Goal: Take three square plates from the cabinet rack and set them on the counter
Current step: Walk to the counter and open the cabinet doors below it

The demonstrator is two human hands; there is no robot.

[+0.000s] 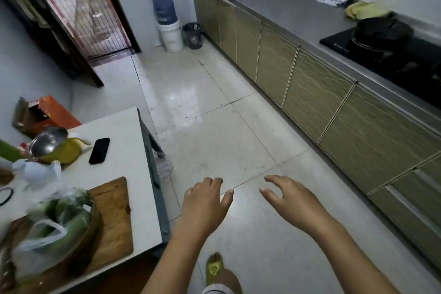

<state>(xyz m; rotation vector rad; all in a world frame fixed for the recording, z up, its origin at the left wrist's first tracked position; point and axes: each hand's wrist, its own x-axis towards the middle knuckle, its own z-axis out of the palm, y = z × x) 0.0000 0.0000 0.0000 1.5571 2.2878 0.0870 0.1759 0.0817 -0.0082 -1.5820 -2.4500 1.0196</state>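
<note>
My left hand (205, 200) and my right hand (288, 196) hang over the tiled floor, both holding nothing with fingers loosely spread. A long steel counter (281, 5) runs along the right wall. Below it stands a row of olive cabinet doors (307, 93), all closed. No square plates and no rack show in this view.
A white table (124, 150) at the left carries a phone (99, 150), a wooden board (114, 217), a metal bowl and bagged vegetables. On the counter sit a black hob with a pan (379, 33), a yellow cloth and a sink. A water bottle (163, 2), bucket and bin stand at the far wall.
</note>
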